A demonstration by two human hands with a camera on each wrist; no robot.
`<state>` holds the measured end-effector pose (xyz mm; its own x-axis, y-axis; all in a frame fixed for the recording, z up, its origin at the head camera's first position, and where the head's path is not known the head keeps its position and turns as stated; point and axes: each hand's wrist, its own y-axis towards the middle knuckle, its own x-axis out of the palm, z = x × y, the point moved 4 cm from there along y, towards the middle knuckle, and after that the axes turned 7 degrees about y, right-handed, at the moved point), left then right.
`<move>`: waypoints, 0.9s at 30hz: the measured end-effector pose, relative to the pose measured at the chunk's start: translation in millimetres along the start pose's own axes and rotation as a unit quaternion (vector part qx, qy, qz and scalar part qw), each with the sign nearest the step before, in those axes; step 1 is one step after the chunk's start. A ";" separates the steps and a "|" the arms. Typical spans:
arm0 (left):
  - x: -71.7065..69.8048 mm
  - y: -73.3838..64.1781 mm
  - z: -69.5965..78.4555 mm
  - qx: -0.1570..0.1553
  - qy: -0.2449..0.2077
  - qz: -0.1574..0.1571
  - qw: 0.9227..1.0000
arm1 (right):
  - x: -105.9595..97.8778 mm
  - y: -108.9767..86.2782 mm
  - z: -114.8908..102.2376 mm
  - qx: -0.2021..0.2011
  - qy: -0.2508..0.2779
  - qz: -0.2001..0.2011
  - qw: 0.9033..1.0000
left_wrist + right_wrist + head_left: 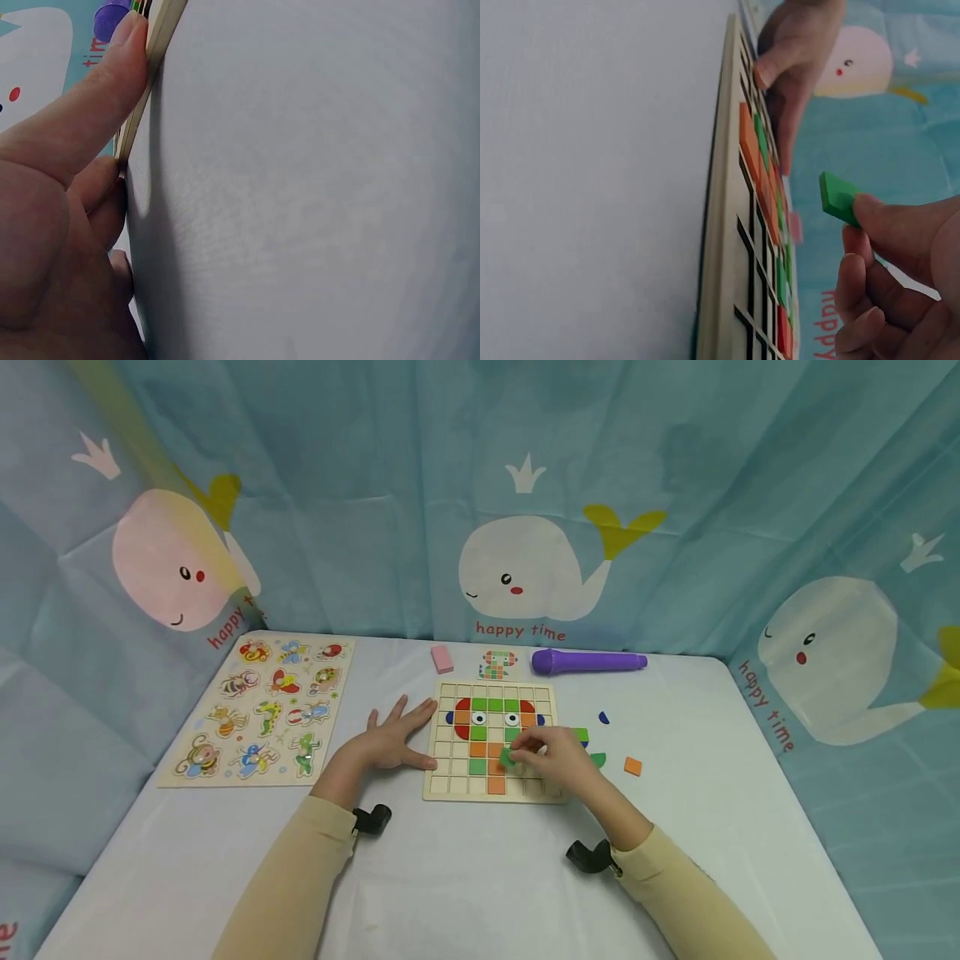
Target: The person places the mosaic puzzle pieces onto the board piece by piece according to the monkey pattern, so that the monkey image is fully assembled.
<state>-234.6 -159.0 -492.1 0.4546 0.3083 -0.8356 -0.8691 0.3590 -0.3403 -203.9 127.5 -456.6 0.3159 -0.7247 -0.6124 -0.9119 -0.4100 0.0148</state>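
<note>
A wooden grid board (442,785) lies on the table, holding square and rounded tiles in red, orange, green and blue, two of them printed with eyes. My right hand (553,756) pinches a green square tile (837,196) between thumb and fingertips, above the board; the right wrist view shows the tile raised off the surface. At the board's left edge, my left hand (386,743) has its fingers spread, with thumb and index finger touching the rim. The hand's thumb (105,97) also lies against the board's side in the left wrist view.
Right of the board lie an orange square (633,766), a blue half-round (603,717) and green pieces (597,760). Behind it are a pink block (442,659), a small pattern card (497,665) and a purple marker-like stick (592,662). An insect puzzle board (255,718) lies left.
</note>
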 end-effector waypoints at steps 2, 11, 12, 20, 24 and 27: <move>-0.1 -0.3 -0.1 -0.002 0.001 -0.001 1.000 | 6.3 1.7 -2.6 0.005 -0.001 -0.007 1.000; 0.1 0.5 -0.6 -0.002 0.005 -0.002 1.000 | 33.9 8.0 -11.2 -0.013 0.001 -0.040 0.999; 0.2 0.7 -0.7 -0.002 0.006 -0.002 1.000 | 36.3 8.1 -11.7 -0.016 -0.003 -0.043 0.999; 0.2 0.5 0.2 -0.003 0.000 -0.003 1.000 | 44.9 7.7 -13.7 -0.025 -0.037 -0.053 0.998; -0.4 0.6 0.3 -0.001 0.000 -0.002 1.000 | 47.4 7.6 -15.1 -0.027 -0.052 -0.055 0.997; -0.2 0.5 -0.1 0.000 0.001 -0.003 1.000 | 49.8 7.5 -16.2 -0.022 -0.069 -0.061 0.995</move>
<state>-235.2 -159.0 -492.1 0.4599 0.3047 -0.8341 -0.8660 0.3617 -0.3453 -190.8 79.4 -474.1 0.3817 -0.5862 -0.7146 -0.8555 -0.5168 -0.0330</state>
